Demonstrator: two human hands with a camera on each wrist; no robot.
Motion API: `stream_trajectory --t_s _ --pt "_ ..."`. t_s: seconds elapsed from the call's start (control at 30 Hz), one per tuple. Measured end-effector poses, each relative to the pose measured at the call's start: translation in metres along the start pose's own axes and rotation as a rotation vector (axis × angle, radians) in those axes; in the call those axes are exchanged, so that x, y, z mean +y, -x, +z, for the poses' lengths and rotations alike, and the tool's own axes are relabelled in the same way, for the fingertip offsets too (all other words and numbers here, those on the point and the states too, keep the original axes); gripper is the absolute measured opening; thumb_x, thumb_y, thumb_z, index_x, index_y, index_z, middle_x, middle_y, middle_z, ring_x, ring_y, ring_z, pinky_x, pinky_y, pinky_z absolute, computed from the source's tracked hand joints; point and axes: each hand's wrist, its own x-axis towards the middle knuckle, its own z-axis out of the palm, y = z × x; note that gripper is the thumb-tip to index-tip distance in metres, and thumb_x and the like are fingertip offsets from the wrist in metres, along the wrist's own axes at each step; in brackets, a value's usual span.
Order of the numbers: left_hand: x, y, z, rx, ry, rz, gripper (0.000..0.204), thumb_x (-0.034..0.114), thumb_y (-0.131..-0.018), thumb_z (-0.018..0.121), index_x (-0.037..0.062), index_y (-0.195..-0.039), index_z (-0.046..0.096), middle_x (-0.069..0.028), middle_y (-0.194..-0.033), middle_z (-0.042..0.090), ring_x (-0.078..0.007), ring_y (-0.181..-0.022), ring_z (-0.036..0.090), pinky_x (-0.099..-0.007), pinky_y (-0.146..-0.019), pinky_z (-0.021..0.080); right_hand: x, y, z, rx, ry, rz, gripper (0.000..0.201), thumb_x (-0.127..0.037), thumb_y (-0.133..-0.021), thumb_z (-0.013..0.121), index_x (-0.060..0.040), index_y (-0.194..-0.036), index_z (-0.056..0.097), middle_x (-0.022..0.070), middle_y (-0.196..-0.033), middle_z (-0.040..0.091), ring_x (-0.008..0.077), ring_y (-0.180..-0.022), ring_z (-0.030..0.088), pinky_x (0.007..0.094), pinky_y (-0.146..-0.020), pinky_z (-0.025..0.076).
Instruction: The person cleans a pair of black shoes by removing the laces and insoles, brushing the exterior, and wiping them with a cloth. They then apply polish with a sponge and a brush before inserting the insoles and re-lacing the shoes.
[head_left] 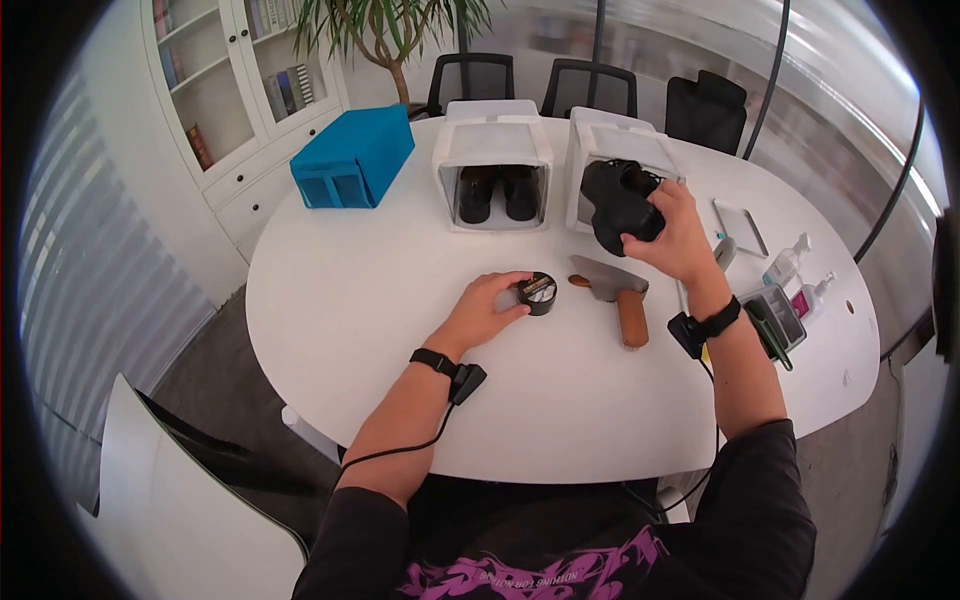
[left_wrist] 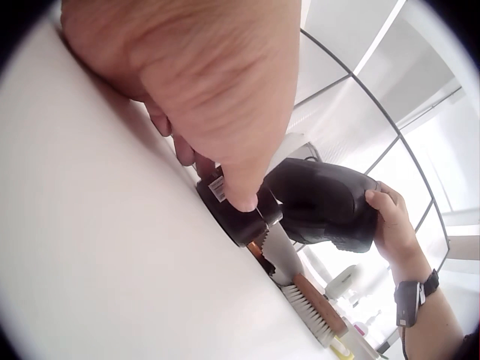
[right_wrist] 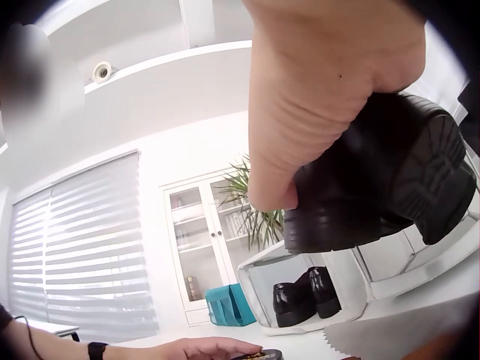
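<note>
My left hand (head_left: 482,312) holds a small round black tin (head_left: 539,294) on the white table, thumb and fingers around its sides. The tin has a printed lid. My right hand (head_left: 682,238) grips black leather shoes (head_left: 622,205) in the air, in front of the right white box (head_left: 600,130). Treaded soles show in the right wrist view. Between the hands lie a wooden-backed brush (head_left: 632,320) with pale bristles, a grey zigzag-edged sheet (head_left: 612,277) and a small brown-handled item (head_left: 579,281).
Another white box (head_left: 492,135) stands open with black shoes (head_left: 475,203) inside. A blue box (head_left: 355,155) sits at the back left. On the right are a grey tray (head_left: 785,315), pump bottles (head_left: 788,260) and a thin frame (head_left: 740,228). Chairs (head_left: 590,90) line the far side.
</note>
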Motion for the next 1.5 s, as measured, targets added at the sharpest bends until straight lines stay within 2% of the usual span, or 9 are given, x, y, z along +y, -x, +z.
stream_trajectory --t_s 0.23,0.43,0.67,0.77,0.83,0.93,1.03,1.23,1.5 --pt "-0.002 -0.002 0.0 0.066 -0.01 0.06 0.063 0.015 -0.094 0.095 0.0091 -0.152 0.07 -0.0156 -0.148 0.072 -0.0326 -0.142 0.066 -0.0428 -0.124 0.052 -0.001 0.025 0.015 -0.033 0.027 0.023 0.053 -0.025 -0.064 0.098 0.0028 -0.096 0.067 0.015 -0.103 0.061 0.0405 -0.103 0.059 0.0493 -0.101 0.051" --pt "-0.009 -0.002 0.004 0.111 0.075 0.024 0.059 0.019 -0.093 0.097 0.0061 -0.143 0.07 -0.0153 -0.15 0.072 -0.0336 -0.137 0.069 -0.0434 -0.117 0.056 -0.056 0.038 -0.014 0.007 0.032 -0.056 0.053 -0.019 -0.06 0.097 0.0004 -0.097 0.065 0.0133 -0.104 0.058 0.0384 -0.106 0.057 0.0479 -0.105 0.047" --pt "-0.015 -0.006 0.006 0.141 0.113 -0.067 0.055 0.016 -0.092 0.097 0.0037 -0.138 0.07 -0.0138 -0.137 0.077 -0.0291 -0.126 0.073 -0.0407 -0.11 0.058 -0.108 0.066 -0.064 0.003 -0.02 -0.055 0.06 -0.02 -0.055 0.099 -0.0021 -0.097 0.06 0.0153 -0.109 0.057 0.0403 -0.105 0.055 0.0499 -0.094 0.05" --pt "-0.01 -0.007 -0.001 0.164 -0.003 -0.131 0.053 0.015 -0.096 0.094 0.0034 -0.141 0.068 -0.0151 -0.134 0.078 -0.0257 -0.122 0.073 -0.0388 -0.108 0.058 -0.134 0.082 -0.08 -0.014 -0.061 -0.088 0.062 -0.021 -0.053 0.1 -0.0052 -0.096 0.058 0.0157 -0.11 0.054 0.042 -0.105 0.055 0.0524 -0.091 0.05" --pt "-0.002 -0.005 -0.007 0.066 0.193 -0.293 0.052 0.01 -0.104 0.085 0.0011 -0.15 0.063 -0.0159 -0.145 0.075 -0.0236 -0.129 0.072 -0.0368 -0.112 0.057 -0.158 0.094 -0.088 -0.044 -0.073 -0.202 0.061 -0.024 -0.054 0.103 -0.0084 -0.095 0.06 0.0151 -0.11 0.054 0.0429 -0.104 0.056 0.0542 -0.092 0.051" --pt "-0.057 -0.013 0.005 -0.006 0.518 -0.087 0.051 0.003 -0.111 0.072 -0.0014 -0.16 0.056 -0.0154 -0.154 0.071 -0.023 -0.135 0.071 -0.0359 -0.118 0.054 -0.189 0.126 -0.086 -0.08 -0.137 -0.25 0.054 -0.031 -0.06 0.107 -0.0123 -0.091 0.066 0.0113 -0.108 0.055 0.041 -0.102 0.059 0.0564 -0.093 0.053" --pt "-0.055 -0.01 -0.018 0.059 0.73 -0.235 0.05 0.003 -0.115 0.062 -0.0023 -0.164 0.053 -0.0148 -0.158 0.07 -0.0248 -0.138 0.071 -0.036 -0.123 0.052 -0.208 0.159 -0.079 -0.102 -0.227 -0.287 0.052 -0.032 -0.062 0.107 -0.013 -0.091 0.069 0.0093 -0.106 0.056 0.039 -0.102 0.059 0.0557 -0.092 0.053" --pt "-0.031 0.008 -0.058 0.222 0.675 -0.437 0.041 0.026 -0.12 0.06 0.0059 -0.156 0.065 -0.0092 -0.139 0.079 -0.0142 -0.118 0.071 -0.0372 -0.11 0.058 -0.224 0.175 -0.056 -0.343 -0.269 -0.233 0.046 -0.039 -0.076 0.103 -0.0127 -0.099 0.074 0.0056 -0.112 0.061 0.0293 -0.107 0.06 0.0448 -0.097 0.048" --pt "0.027 0.022 -0.058 -0.159 0.314 -0.141 0.044 0.022 -0.106 0.086 0.0066 -0.146 0.075 -0.0044 -0.136 0.079 -0.0151 -0.124 0.068 -0.0336 -0.11 0.054 -0.213 0.153 -0.025 -0.442 -0.379 -0.391 0.046 -0.041 -0.08 0.102 -0.0139 -0.102 0.072 0.0047 -0.114 0.062 0.0288 -0.11 0.061 0.0444 -0.1 0.048"
